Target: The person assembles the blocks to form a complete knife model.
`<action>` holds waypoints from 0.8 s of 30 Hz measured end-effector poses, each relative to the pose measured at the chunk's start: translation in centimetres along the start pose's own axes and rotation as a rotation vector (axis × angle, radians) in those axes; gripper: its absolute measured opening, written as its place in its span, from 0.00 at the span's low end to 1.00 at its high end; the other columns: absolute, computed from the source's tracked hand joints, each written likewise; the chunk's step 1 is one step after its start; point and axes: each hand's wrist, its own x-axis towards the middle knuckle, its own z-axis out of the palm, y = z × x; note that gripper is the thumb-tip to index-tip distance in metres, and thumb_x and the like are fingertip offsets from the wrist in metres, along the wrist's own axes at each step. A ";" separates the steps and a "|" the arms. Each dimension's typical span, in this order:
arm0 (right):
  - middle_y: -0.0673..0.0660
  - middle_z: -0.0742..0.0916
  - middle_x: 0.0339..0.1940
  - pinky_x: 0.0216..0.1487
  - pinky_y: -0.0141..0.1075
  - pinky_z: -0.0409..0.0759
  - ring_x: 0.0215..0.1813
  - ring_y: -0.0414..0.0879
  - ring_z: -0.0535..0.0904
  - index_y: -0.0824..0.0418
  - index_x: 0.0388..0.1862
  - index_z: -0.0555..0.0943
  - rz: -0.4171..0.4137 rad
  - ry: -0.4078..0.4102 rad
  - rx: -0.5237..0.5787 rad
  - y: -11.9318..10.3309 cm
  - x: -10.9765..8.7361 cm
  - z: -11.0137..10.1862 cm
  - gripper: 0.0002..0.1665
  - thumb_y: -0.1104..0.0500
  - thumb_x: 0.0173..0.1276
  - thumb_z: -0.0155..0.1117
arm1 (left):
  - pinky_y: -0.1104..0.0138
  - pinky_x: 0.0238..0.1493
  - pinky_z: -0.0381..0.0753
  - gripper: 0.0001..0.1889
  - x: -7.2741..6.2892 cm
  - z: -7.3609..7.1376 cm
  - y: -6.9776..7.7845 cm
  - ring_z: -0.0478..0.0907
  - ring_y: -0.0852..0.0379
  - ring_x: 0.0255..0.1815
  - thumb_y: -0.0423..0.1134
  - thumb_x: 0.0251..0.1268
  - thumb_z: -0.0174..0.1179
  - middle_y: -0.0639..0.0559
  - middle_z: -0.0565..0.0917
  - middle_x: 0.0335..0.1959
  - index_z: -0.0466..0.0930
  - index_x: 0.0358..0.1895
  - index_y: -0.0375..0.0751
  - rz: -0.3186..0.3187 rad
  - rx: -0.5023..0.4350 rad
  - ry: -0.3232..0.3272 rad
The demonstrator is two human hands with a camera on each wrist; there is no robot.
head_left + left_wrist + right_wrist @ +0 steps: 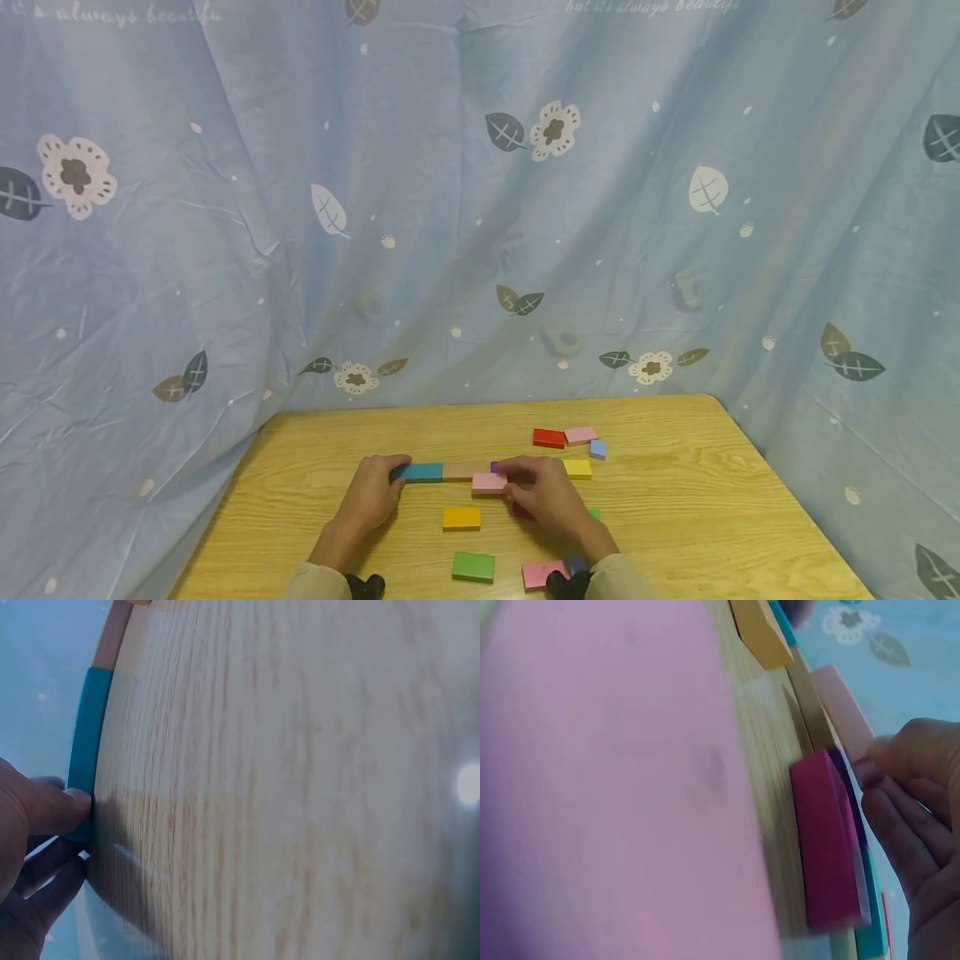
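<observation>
While my left hand pinches the left end of the teal block, thumb on its near side and fingers around its end, my right hand has the pink block by its right end, nipped between thumb and fingertips, which are parted only by the block. I have it at a row running side to side, along the far edge of the surface but well apart from it, close to where the tan block meets the purple block; whether it touches either, I cannot tell. The yellow block lies toward the row's right end, with the red block nearer the far edge. On my side of the row are the magenta block, partly under my right hand, and the orange block.
</observation>
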 end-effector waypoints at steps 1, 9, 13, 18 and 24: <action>0.48 0.95 0.56 0.66 0.45 0.90 0.60 0.46 0.91 0.55 0.58 0.93 -0.008 0.009 -0.017 0.2 0.0 -0.2 0.17 0.64 0.72 0.76 | 0.44 0.61 0.90 0.20 0.0 0.0 0.0 0.86 0.34 0.62 0.23 0.68 0.71 0.39 0.91 0.58 0.89 0.63 0.35 -0.003 0.001 0.000; 0.50 0.95 0.54 0.61 0.33 0.90 0.56 0.44 0.91 0.56 0.57 0.93 0.058 -0.034 0.083 1.3 -1.4 -1.2 0.14 0.60 0.73 0.77 | 0.44 0.61 0.90 0.20 0.0 0.0 0.0 0.86 0.33 0.63 0.23 0.68 0.71 0.38 0.90 0.59 0.89 0.63 0.34 -0.015 0.003 -0.004; 0.59 0.94 0.54 0.55 0.27 0.89 0.54 0.48 0.92 0.63 0.57 0.92 0.046 -0.072 0.192 1.3 -2.4 -1.6 0.15 0.63 0.74 0.76 | 0.44 0.61 0.90 0.20 -0.1 0.2 0.0 0.86 0.34 0.63 0.23 0.69 0.71 0.38 0.90 0.60 0.89 0.63 0.34 -0.025 0.001 -0.006; 0.61 0.94 0.55 0.56 0.24 0.88 0.56 0.51 0.92 0.65 0.59 0.91 0.037 -0.115 0.210 1.1 -3.2 -2.2 0.15 0.64 0.75 0.74 | 0.45 0.61 0.90 0.21 -0.2 0.2 0.0 0.86 0.34 0.63 0.23 0.68 0.71 0.38 0.90 0.59 0.89 0.63 0.35 -0.026 0.006 -0.002; 0.58 0.95 0.53 0.56 0.29 0.91 0.55 0.50 0.93 0.63 0.56 0.92 0.034 -0.021 0.142 0.6 -2.9 -3.4 0.14 0.65 0.73 0.75 | 0.44 0.62 0.90 0.20 0.1 0.1 0.0 0.86 0.34 0.63 0.24 0.69 0.71 0.38 0.90 0.60 0.89 0.63 0.35 -0.018 0.012 -0.006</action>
